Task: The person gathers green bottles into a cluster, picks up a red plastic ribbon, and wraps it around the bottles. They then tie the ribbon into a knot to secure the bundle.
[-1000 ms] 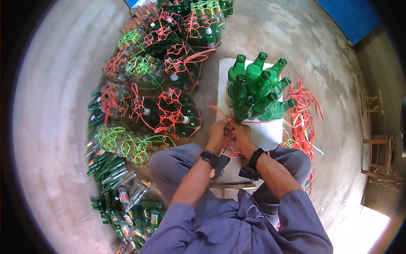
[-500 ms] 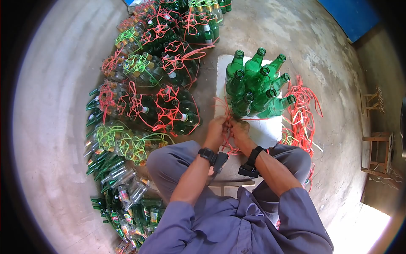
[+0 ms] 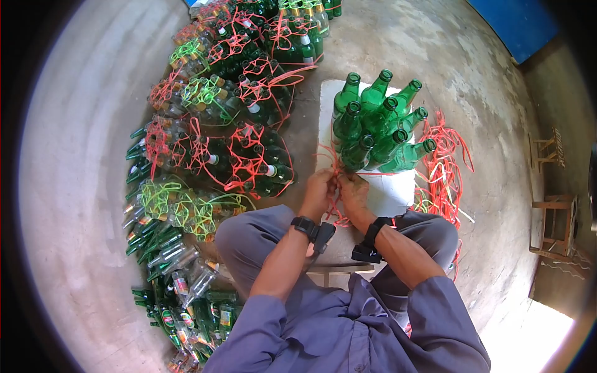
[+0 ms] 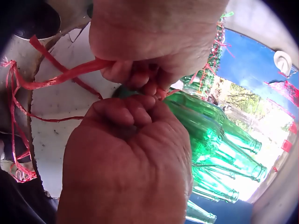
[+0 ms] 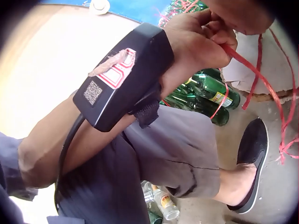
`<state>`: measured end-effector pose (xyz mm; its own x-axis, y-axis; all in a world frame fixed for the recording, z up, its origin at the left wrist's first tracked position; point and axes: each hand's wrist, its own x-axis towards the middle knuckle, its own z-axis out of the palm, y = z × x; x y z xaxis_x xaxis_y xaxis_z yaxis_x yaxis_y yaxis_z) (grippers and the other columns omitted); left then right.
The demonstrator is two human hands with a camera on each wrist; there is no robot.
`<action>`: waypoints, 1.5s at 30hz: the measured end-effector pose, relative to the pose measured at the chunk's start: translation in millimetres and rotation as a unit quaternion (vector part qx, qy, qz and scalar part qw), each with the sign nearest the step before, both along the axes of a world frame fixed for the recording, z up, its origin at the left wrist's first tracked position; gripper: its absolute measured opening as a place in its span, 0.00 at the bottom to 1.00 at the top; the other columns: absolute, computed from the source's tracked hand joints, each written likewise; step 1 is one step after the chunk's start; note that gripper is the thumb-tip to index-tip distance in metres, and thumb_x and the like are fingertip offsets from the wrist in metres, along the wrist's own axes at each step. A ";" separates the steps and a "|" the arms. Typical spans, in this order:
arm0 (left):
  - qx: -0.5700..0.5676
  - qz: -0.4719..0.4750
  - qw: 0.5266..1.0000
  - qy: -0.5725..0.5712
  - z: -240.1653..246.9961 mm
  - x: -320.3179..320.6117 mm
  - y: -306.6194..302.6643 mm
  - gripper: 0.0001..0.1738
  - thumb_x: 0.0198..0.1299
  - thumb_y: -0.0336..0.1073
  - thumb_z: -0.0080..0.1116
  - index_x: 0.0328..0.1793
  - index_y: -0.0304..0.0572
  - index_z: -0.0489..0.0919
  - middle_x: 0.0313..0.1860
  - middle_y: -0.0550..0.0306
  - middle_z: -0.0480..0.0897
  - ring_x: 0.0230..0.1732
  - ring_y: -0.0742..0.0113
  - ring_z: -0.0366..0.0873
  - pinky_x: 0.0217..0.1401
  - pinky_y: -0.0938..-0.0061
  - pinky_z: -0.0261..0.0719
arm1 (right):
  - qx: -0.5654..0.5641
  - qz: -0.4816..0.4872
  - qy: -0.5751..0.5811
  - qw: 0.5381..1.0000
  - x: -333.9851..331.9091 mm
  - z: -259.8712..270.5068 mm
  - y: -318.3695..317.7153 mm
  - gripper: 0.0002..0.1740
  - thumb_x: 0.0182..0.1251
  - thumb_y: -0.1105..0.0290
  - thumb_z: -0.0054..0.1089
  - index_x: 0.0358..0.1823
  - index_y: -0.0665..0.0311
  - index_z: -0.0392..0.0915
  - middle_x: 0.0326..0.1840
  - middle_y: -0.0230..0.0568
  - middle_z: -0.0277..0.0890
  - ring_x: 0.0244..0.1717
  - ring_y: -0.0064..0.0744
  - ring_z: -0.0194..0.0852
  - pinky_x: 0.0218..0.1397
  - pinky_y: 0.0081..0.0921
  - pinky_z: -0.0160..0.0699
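Several green glass bottles (image 3: 376, 133) stand in a tight cluster on a white board (image 3: 398, 194). Red twine (image 3: 379, 173) runs low around the near side of the cluster. Right in front of the nearest bottle, my left hand (image 3: 318, 191) and right hand (image 3: 354, 194) meet, both pinching the twine. In the left wrist view, the curled fingers of the left hand (image 4: 126, 154) sit just under those of the right hand (image 4: 154, 37). A flat red strand (image 4: 65, 77) trails away from them; the twine between the fingertips is mostly hidden.
Bundles of bottles bound in red and green twine (image 3: 252, 158) line the floor on the left, with loose bottles (image 3: 193, 298) nearer. A heap of red twine (image 3: 443, 168) lies right of the board. Wooden stools (image 3: 553, 227) stand far right.
Both hands stay together in front of the bottles, with small finger movements at the twine. The loose red ends beside the left hand have shifted closer to the bottles.
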<state>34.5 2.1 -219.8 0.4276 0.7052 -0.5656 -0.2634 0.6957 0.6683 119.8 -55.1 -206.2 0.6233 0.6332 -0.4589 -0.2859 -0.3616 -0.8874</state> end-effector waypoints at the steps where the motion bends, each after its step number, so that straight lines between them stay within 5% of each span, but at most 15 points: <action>1: 0.003 -0.004 1.000 0.006 1.5 -0.1 -0.3 0.09 0.65 0.39 0.54 0.34 0.45 0.78 0.22 0.67 0.76 0.17 0.80 0.65 0.17 0.84 0.55 | 0.000 0.001 0.000 1.000 -0.2 -0.2 -0.9 0.10 0.62 0.70 0.58 0.30 0.71 0.82 0.24 0.37 0.80 0.25 0.24 0.74 0.29 0.28 0.71; 4: -0.001 -0.008 1.000 0.010 -1.2 -0.4 0.6 0.09 0.65 0.39 0.54 0.35 0.45 0.78 0.22 0.67 0.75 0.18 0.80 0.65 0.17 0.84 0.56 | -0.012 0.010 -0.044 0.999 -2.1 3.0 -2.2 0.10 0.62 0.70 0.60 0.34 0.72 0.83 0.25 0.39 0.82 0.27 0.24 0.76 0.31 0.26 0.73; 6: -0.008 -0.008 1.000 0.008 -2.5 0.1 0.6 0.09 0.65 0.40 0.54 0.35 0.46 0.78 0.22 0.67 0.75 0.18 0.80 0.66 0.17 0.84 0.56 | 0.046 -0.012 -0.034 0.998 -6.3 4.0 -1.4 0.10 0.63 0.69 0.61 0.37 0.68 0.84 0.22 0.27 0.74 0.20 0.15 0.63 0.21 0.19 0.59; 22: 0.006 0.004 1.000 0.010 -8.6 1.6 -2.0 0.08 0.63 0.38 0.55 0.33 0.45 0.77 0.21 0.66 0.75 0.17 0.79 0.67 0.17 0.82 0.55 | 0.048 -0.011 0.073 0.996 -6.8 -0.3 -3.8 0.14 0.64 0.70 0.60 0.49 0.67 0.83 0.23 0.26 0.73 0.19 0.15 0.61 0.21 0.17 0.59; 37: 0.075 0.026 0.994 0.071 10.3 5.4 -4.1 0.08 0.58 0.28 0.60 0.44 0.43 0.77 0.26 0.64 0.79 0.20 0.81 0.70 0.18 0.84 0.59 | 0.036 -0.025 0.043 0.998 -6.2 -9.3 -1.6 0.10 0.65 0.68 0.59 0.41 0.66 0.84 0.23 0.28 0.73 0.18 0.15 0.60 0.20 0.17 0.57; 39: 0.085 0.032 0.992 0.083 14.4 6.7 -5.1 0.10 0.56 0.28 0.60 0.45 0.40 0.78 0.26 0.62 0.81 0.19 0.81 0.69 0.18 0.83 0.59 | 0.031 -0.024 -0.032 0.999 -5.4 -10.7 -1.2 0.11 0.62 0.69 0.59 0.35 0.71 0.85 0.22 0.39 0.80 0.22 0.24 0.71 0.28 0.27 0.70; 45: 0.160 0.014 0.979 0.124 -0.1 9.5 -7.0 0.08 0.59 0.26 0.57 0.44 0.38 0.81 0.32 0.61 0.83 0.24 0.79 0.74 0.23 0.85 0.67 | 0.010 -0.012 -0.006 1.000 0.3 -7.6 -2.0 0.12 0.60 0.66 0.60 0.27 0.70 0.83 0.19 0.41 0.79 0.21 0.26 0.72 0.28 0.28 0.70</action>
